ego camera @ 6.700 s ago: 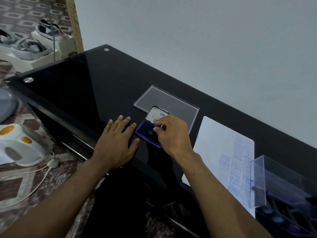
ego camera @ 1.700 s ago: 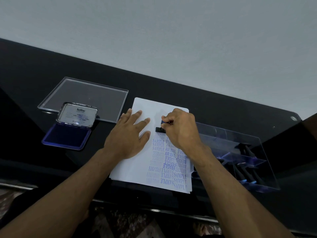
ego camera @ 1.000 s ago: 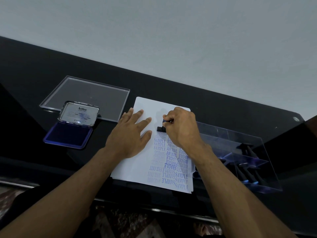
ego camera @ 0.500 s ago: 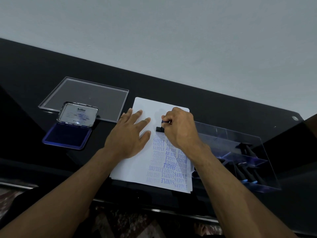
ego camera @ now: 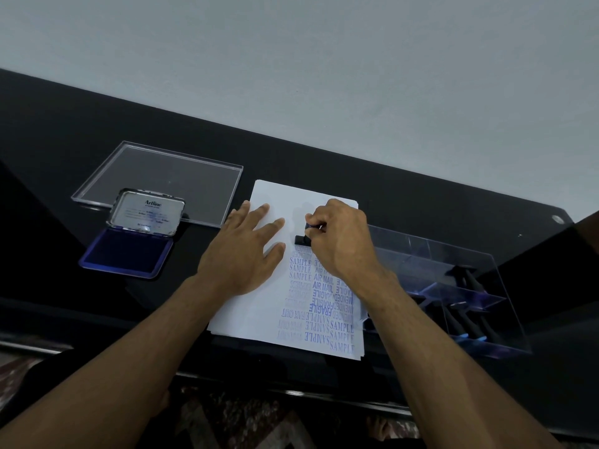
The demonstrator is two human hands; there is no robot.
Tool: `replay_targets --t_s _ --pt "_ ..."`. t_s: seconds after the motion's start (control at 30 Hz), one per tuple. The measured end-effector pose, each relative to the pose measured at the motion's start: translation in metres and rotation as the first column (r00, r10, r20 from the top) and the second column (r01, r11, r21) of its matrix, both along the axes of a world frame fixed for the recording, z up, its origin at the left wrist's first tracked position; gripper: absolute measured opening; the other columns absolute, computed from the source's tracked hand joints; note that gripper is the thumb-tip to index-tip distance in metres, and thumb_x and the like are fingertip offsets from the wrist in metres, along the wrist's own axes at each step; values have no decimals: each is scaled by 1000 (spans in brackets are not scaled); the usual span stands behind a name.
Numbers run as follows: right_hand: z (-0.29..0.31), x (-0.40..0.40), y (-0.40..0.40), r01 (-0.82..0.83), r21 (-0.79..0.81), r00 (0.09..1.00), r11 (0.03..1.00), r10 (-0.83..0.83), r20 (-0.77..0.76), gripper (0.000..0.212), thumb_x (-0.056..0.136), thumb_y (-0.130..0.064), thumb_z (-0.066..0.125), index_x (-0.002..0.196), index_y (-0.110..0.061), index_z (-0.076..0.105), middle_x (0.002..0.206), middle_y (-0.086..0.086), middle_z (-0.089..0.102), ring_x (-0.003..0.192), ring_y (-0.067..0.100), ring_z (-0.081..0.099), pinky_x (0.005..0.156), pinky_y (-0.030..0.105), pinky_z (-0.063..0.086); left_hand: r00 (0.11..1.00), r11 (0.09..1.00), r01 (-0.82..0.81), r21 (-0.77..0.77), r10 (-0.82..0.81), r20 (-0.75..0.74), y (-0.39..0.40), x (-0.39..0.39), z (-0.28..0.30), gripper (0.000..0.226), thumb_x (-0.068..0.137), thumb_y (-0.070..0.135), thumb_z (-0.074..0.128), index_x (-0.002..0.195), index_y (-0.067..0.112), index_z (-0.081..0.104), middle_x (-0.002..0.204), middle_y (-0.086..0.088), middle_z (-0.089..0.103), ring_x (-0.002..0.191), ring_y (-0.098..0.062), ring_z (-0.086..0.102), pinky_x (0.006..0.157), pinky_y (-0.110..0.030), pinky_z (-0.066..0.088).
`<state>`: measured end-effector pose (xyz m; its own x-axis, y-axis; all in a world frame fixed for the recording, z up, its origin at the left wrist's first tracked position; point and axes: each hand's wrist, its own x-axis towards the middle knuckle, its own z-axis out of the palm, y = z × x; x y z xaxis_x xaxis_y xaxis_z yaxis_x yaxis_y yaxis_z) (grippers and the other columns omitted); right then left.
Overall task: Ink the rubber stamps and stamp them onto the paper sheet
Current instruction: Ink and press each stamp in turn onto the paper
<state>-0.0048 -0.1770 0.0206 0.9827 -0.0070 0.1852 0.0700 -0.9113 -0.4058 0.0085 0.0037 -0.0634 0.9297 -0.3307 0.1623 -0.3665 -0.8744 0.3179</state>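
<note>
A white paper sheet (ego camera: 246,306) lies on the black glass table, its right half covered with blue stamped words. My right hand (ego camera: 340,241) grips a small black rubber stamp (ego camera: 300,239) and holds its base down on the paper just above the printed rows. My left hand (ego camera: 246,251) rests flat on the sheet's left part, fingers spread. The open blue ink pad (ego camera: 126,252) with its raised metal lid sits to the left of the paper.
A clear plastic lid (ego camera: 181,176) lies flat behind the ink pad. A clear plastic box (ego camera: 453,286) with several dark stamps stands right of the paper. A grey wall runs along the table's far edge (ego camera: 389,163). The near table edge is close to my arms.
Earlier my right hand pressed the stamp on the ink pad; it then carried the stamp to the paper. Over the last second both hands have stayed nearly still.
</note>
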Motion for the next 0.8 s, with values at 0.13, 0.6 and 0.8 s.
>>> replay_targets --t_s 0.13,0.6,0.8 --pt "1 0 0 -9 20 1000 1000 9 20 13 87 -7 69 94 -13 78 97 0 70 86 15 66 82 28 57 1000 1000 -4 -13 4 -11 0 -1 2 67 94 64 22 153 35 38 166 1 22 155 -26 6 123 -43 8" --pt "10 -17 -21 127 440 958 889 -226 179 15 82 -15 77 96 -20 77 93 -5 71 76 3 67 75 28 59 1000 1000 -5 -8 5 -19 0 -1 4 66 95 65 23 154 38 34 167 4 18 155 -23 3 120 -39 2" --pt "2 -23 -30 217 635 930 741 -355 97 15 81 -14 77 93 -23 75 84 -8 72 75 5 70 68 36 62 1000 1000 -1 -16 0 -28 1 -1 4 66 95 64 22 154 38 34 167 5 17 156 -22 2 123 -41 5"
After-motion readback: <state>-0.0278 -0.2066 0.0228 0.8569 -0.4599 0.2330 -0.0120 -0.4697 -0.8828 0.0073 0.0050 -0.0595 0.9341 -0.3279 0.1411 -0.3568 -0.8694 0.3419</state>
